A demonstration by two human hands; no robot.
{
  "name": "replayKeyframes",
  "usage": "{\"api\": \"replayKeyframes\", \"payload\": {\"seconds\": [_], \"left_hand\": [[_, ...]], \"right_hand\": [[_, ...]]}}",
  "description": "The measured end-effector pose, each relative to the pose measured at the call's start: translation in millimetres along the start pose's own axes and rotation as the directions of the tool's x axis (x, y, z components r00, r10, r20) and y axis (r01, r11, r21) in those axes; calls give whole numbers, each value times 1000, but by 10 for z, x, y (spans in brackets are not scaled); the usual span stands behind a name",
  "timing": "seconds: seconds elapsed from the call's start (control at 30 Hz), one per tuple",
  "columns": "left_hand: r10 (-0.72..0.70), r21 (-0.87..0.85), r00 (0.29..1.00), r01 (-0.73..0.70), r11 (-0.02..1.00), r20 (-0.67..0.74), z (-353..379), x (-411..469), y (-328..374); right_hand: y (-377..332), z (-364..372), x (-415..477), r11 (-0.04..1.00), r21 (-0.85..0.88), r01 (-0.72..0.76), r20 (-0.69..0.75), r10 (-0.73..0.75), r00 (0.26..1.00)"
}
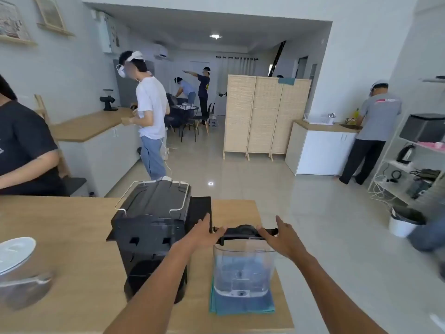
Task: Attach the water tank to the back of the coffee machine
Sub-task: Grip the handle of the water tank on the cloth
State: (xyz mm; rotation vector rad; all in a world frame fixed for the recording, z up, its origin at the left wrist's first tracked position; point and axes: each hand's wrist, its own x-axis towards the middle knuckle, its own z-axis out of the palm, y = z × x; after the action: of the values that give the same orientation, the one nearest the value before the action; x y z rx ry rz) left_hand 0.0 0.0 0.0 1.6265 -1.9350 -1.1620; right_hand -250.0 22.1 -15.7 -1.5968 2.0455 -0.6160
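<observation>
A black coffee machine (151,227) stands on the wooden table (72,227), its back side facing me, with a wire rail around its top. To its right a clear plastic water tank (243,271) with a black lid (245,233) stands upright on a teal cloth (240,306). My left hand (204,233) grips the lid's left end. My right hand (280,238) grips its right end. The tank stands apart from the machine.
A glass bowl with a white lid (16,268) sits at the table's left. A black flat tray (201,208) lies behind the machine. A person in a dark shirt (24,150) stands at the left. The table's right edge is close to the tank.
</observation>
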Motion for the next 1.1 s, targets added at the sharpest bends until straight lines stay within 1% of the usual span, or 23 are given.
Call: {"api": "replayKeyframes", "payload": {"seconds": [0.03, 0.1, 0.2, 0.27, 0.33, 0.47, 0.57, 0.7, 0.93, 1.1], "left_hand": [[-43, -20, 999, 43, 999, -10, 56, 14, -34], [-143, -69, 989, 141, 988, -22, 130, 67, -109], [-208, -122, 978, 203, 972, -32, 255, 133, -170], [-174, -143, 984, 168, 975, -26, 316, 164, -210], [-155, -216, 987, 141, 966, -51, 373, 174, -207], [-119, -306, 988, 85, 948, -93, 408, 172, -213], [-79, -342, 990, 33, 939, -121, 398, 171, -238], [1, -393, 979, -82, 916, -202, 398, 124, -222], [91, -311, 910, -231, 922, -404, 438, 128, -272], [149, -232, 862, -291, 928, -485, 473, 100, -217]], "right_hand": [[14, 0, 0, 1000, 14, 18, 5, -18, 1000], [19, -6, -10, 999, 43, 7, 15, -8, 1000], [54, 5, -18, 994, 93, -55, 32, 52, 998], [109, 26, 15, 991, 113, -67, 46, 62, 997], [120, 26, 8, 987, 156, -45, 58, 37, 998], [170, 45, 20, 960, 280, -27, 98, 0, 995], [191, 51, 28, 942, 335, 27, 58, -49, 997], [193, 63, 0, 922, 376, 94, 23, -110, 994], [188, 19, 21, 904, 409, 121, 21, -142, 990], [143, 17, 24, 883, 443, 154, 25, -184, 983]]}}
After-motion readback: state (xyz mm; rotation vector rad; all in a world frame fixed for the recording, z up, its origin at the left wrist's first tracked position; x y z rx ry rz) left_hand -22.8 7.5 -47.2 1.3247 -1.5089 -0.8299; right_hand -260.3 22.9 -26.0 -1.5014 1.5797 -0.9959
